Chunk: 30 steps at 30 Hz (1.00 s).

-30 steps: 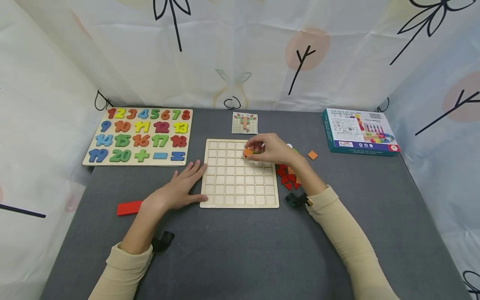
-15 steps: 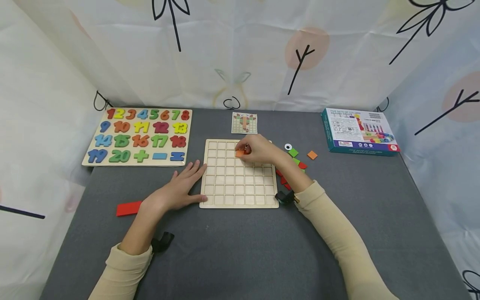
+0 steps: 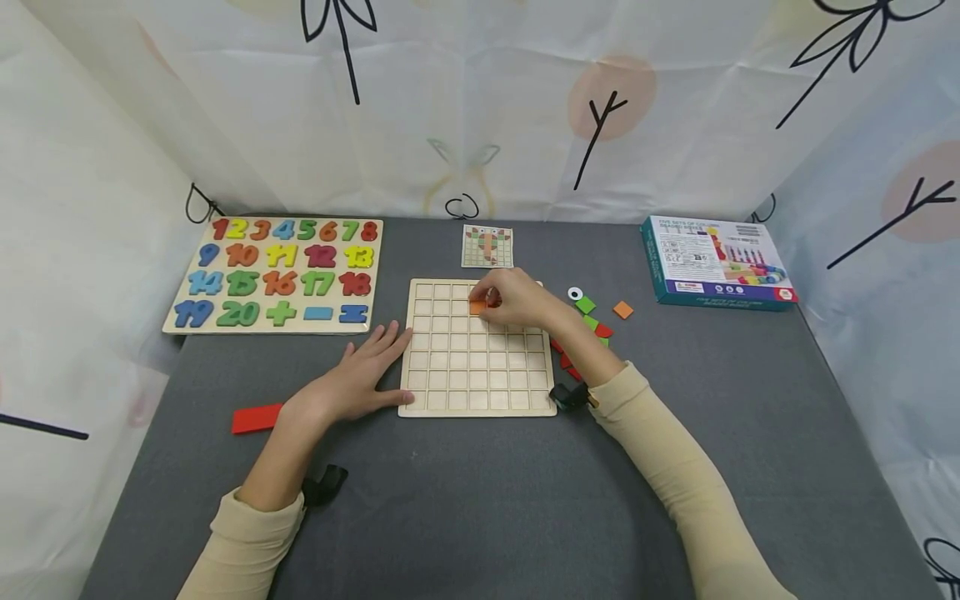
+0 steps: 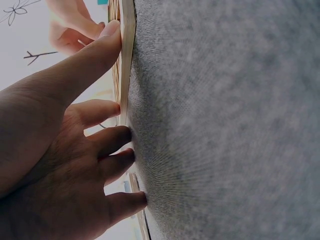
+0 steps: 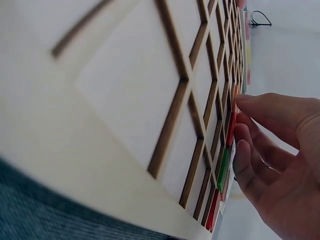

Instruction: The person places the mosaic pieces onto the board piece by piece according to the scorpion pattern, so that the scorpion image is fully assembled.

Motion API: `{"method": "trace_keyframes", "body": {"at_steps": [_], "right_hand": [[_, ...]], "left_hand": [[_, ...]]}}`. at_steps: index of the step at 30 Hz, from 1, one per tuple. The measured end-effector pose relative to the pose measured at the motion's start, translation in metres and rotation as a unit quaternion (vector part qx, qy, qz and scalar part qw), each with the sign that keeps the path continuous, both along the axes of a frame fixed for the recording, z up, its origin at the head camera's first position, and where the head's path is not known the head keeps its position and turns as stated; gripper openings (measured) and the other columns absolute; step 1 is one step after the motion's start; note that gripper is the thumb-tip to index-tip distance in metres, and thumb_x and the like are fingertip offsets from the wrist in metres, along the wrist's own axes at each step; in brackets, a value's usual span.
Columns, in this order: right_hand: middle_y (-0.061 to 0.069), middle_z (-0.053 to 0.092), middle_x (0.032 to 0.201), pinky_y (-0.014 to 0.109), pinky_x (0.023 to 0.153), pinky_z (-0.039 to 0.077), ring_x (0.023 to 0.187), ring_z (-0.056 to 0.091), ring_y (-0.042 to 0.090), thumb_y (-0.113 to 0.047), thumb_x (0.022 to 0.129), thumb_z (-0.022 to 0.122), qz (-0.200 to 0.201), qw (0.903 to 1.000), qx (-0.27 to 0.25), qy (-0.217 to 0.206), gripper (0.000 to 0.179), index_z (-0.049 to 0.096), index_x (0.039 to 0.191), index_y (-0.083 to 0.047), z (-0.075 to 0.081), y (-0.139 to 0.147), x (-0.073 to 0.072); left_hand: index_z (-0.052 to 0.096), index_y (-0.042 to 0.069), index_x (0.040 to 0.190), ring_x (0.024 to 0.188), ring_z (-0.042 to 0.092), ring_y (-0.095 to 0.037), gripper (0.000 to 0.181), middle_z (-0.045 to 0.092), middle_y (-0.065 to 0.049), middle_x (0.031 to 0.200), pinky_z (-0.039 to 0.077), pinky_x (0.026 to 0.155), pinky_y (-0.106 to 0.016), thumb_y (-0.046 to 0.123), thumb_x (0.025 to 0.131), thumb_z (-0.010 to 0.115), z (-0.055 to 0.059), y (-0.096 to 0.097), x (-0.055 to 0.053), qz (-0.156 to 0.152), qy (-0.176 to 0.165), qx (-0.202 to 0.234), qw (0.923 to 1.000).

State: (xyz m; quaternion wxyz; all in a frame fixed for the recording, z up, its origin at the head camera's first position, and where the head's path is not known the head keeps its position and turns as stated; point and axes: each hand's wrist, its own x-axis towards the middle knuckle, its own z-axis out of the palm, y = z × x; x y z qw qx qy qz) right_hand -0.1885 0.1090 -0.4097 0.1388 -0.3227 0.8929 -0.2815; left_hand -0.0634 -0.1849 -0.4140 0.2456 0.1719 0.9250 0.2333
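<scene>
A wooden grid board (image 3: 447, 360) lies flat at the middle of the table. My left hand (image 3: 358, 375) is spread at its left edge, the thumb on the board's rim and the fingers straight. My right hand (image 3: 516, 298) is over the upper part of the grid, pinching a small orange tile (image 3: 477, 307) at one of the cells. In the right wrist view the thumb touches that tile, and red tiles (image 5: 231, 129) and a green tile (image 5: 222, 167) sit further along the board. From the head view my right hand covers those tiles.
Loose green tiles (image 3: 585, 305), red tiles (image 3: 603, 331), a white ring (image 3: 575, 293) and an orange tile (image 3: 622, 310) lie right of the board. A pattern card (image 3: 487, 247) is behind it. Around stand a number board (image 3: 273, 275), a box (image 3: 716, 262) and a red strip (image 3: 256, 418).
My right hand has moved left over the board with the orange tile, then held nearly still for the last half second. The left hand stays at the board's edge.
</scene>
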Motion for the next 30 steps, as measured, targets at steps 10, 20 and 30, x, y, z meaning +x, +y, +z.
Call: {"method": "trace_keyframes", "body": {"at_steps": [10, 20, 30], "right_hand": [[0.013, 0.079, 0.117, 0.044, 0.094, 0.059, 0.1, 0.072, 0.028, -0.006, 0.096, 0.078, -0.017, 0.9992, -0.036, -0.009, 0.024, 0.08, 0.12, -0.003, 0.001, 0.02, 0.008], [0.016, 0.078, 0.113, 0.038, 0.084, 0.058, 0.1, 0.073, 0.03, -0.006, 0.098, 0.077, -0.056, 0.9961, -0.064, -0.022, 0.025, 0.078, 0.123, -0.001, 0.008, 0.058, 0.025], [0.017, 0.078, 0.111, 0.03, 0.081, 0.058, 0.098, 0.072, 0.028, -0.006, 0.097, 0.079, -0.104, 0.9932, -0.047, -0.022, 0.026, 0.079, 0.122, -0.001, 0.008, 0.107, 0.036]], "left_hand": [[0.016, 0.011, 0.175, 0.171, 0.004, -0.046, 0.103, 0.009, -0.022, 0.183, 0.005, 0.131, -0.078, 0.044, 0.1, 0.078, -0.002, -0.001, 0.0, 0.002, -0.009, -0.002, 1.0], [0.017, 0.012, 0.175, 0.171, 0.005, -0.045, 0.103, 0.009, -0.022, 0.183, 0.005, 0.131, -0.078, 0.044, 0.099, 0.079, 0.0, -0.001, 0.0, 0.002, -0.006, -0.004, 1.0], [0.017, 0.011, 0.175, 0.171, 0.004, -0.046, 0.104, 0.009, -0.022, 0.183, 0.005, 0.131, -0.078, 0.044, 0.099, 0.079, -0.001, -0.002, 0.0, 0.0, -0.008, 0.001, 1.0]]}}
